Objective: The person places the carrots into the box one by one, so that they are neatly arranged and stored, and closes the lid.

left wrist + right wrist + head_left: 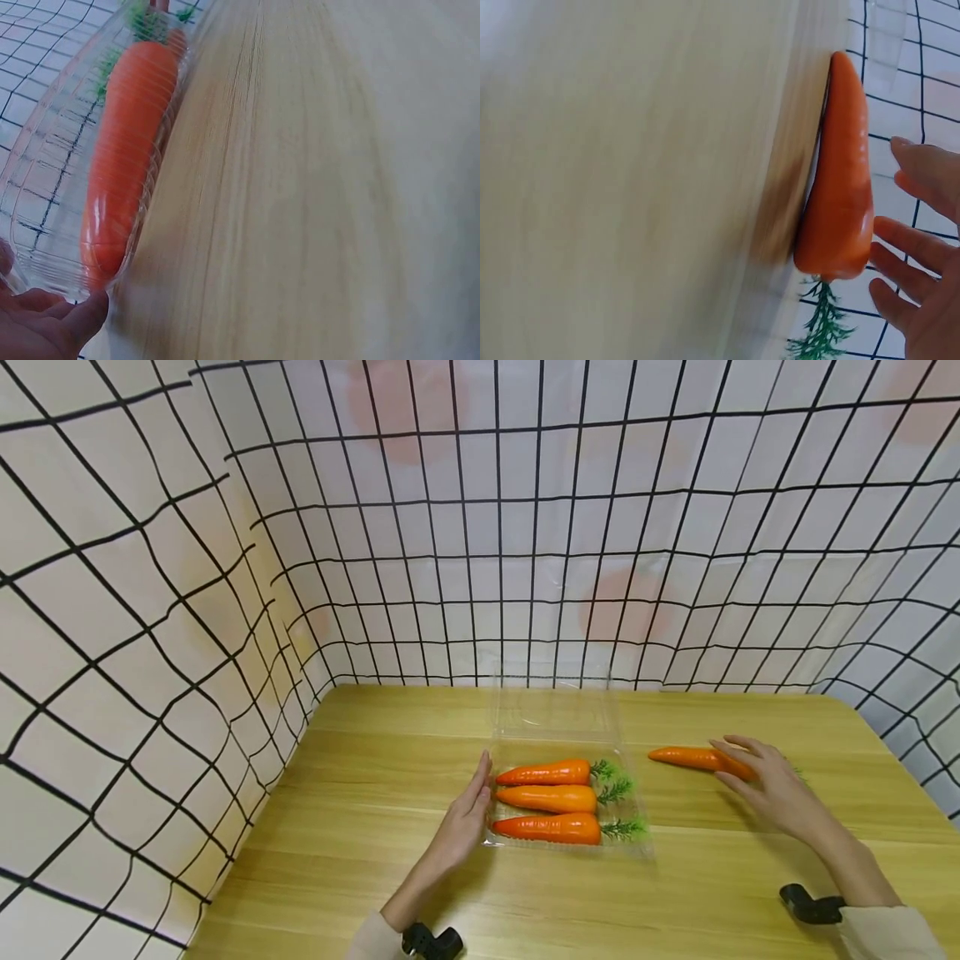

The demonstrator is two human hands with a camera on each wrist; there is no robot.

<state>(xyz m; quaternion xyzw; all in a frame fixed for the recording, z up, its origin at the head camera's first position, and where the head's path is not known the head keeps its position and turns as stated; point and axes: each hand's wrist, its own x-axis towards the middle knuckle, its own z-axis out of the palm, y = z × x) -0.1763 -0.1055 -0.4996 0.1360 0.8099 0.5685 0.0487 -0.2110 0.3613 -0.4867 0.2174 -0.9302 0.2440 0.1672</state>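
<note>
A clear plastic clamshell box (627, 847) lies on the table with three orange carrots (553, 798) side by side in it, green tops to the right. Its transparent lid (555, 710) is folded back toward the mesh. My left hand (467, 822) rests along the box's left side, fingers extended; in the left wrist view, fingertips (88, 319) touch the box's end. Right of the box lies another carrot (692, 758). My right hand (765, 781) is over its thick end, partly covering it; in the right wrist view the spread fingers (911, 244) sit beside the carrot, not wrapped round it.
A black wire mesh (536, 556) before pale sheeting stands along the back and both sides of the wooden table (390, 752). A black wrist-camera mount (810, 906) sits at the right wrist, and another (433, 942) at the left.
</note>
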